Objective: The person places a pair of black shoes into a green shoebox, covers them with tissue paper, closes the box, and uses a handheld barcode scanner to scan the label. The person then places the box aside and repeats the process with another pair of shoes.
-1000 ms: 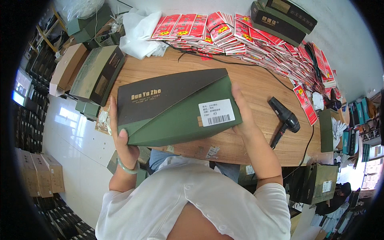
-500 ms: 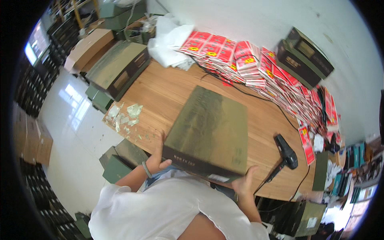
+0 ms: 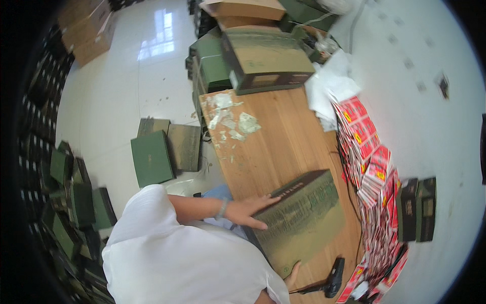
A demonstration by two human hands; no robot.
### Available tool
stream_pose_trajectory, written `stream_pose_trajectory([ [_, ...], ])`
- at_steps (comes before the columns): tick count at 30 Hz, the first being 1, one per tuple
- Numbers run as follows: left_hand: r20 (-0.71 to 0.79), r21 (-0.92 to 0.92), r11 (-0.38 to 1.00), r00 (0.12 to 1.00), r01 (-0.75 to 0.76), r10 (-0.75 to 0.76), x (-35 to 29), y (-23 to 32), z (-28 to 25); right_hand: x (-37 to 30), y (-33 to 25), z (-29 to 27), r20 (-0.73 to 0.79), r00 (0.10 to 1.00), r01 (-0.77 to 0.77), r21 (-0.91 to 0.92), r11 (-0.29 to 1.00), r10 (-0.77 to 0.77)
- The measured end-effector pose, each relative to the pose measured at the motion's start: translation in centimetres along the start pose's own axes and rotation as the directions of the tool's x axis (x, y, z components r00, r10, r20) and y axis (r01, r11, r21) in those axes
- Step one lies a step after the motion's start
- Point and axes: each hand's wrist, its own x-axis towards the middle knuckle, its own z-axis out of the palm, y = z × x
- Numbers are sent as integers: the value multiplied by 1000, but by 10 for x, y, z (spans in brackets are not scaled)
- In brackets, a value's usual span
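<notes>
A large olive-green flat cardboard box (image 3: 304,223) with dark brown sides and a dusty, scuffed top is at the near side of the table. My left hand (image 3: 249,210), with a bracelet at the wrist, lies against the box near its dark side, fingers stretched out and thumb apart. At the box's near right corner my right hand (image 3: 292,276) shows only in part, its thumb along the edge and its other fingers hidden. A black hair dryer (image 3: 334,278) lies beside that corner.
Pale torn scraps (image 3: 235,121) lie on the wooden table (image 3: 283,131). Another green box (image 3: 268,58) stands at its far end. Red printed packets (image 3: 377,202) are heaped along the wall beside a black cable. More green boxes (image 3: 152,159) sit on the floor at left.
The view has swung left, showing more floor and far-end boxes. The box appears turned relative to my body. My left hand has shifted from the box's left side onto its edge and upper face.
</notes>
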Motion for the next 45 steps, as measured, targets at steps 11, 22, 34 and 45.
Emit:
stream_pose_trajectory([
  [11,-9,-166,981,994,102,-104,6,-21,11,4,-10,46,-212,973,34,-258,966,-91],
  [22,-159,-493,869,986,-37,-48,-11,-33,-54,13,-47,78,-168,973,75,-414,907,-157],
  [34,-197,-441,896,979,-45,-48,-12,-32,-65,8,-44,129,-145,958,182,-357,916,-247],
  [45,-87,-295,954,996,-53,29,60,6,-86,56,-41,68,-103,983,160,96,982,-150],
])
